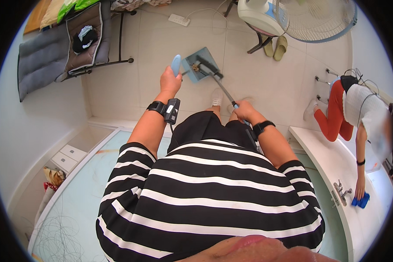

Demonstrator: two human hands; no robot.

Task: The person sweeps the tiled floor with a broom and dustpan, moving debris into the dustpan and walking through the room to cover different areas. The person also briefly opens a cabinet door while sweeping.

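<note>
My left hand is closed around the pale blue handle of a long-handled dustpan. The blue-grey pan rests on the tiled floor ahead of my feet. In my right hand is the shaft of a broom, held slanting down towards the pan. Its dark brush head lies over the pan, slightly blurred. A small clump of brownish debris shows in the pan beside the bristles.
A padded folding recliner stands at the left. A power strip, an electric fan and green slippers are farther ahead. At right, another person presses a blue cloth against a white door near its metal handle.
</note>
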